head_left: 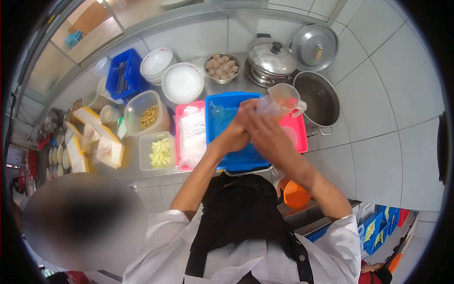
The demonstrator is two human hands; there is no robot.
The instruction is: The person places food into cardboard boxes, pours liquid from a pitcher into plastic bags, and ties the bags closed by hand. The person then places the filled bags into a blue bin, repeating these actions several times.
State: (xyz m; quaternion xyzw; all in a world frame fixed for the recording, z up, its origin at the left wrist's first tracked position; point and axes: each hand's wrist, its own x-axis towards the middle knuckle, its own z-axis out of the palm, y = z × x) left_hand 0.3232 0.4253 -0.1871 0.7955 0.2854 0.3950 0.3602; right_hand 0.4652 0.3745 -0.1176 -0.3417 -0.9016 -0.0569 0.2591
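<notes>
Both my hands are together above a blue plastic tray (239, 161). A clear plastic bag (267, 106) shows just beyond my fingertips, in front of a clear measuring jug (286, 94). My left hand (240, 124) is closed at the bag's near end. My right hand (268, 130) presses against the left, its fingers also closed on the bag; the exact grip is partly hidden. Inside the blue tray, at its far left, lies a small clear bag (220, 113) that looks filled. The jug stands over a pink tray (299, 124) to the right.
Left of the blue tray are white plastic bags (193, 137) in a pink tray, and tubs of cut greens (161, 154) and brownish pieces (150, 117). Behind stand white bowls (183, 83), a bowl of meatballs (221, 67) and a large pot (318, 102). Another person (85, 222) is close at left.
</notes>
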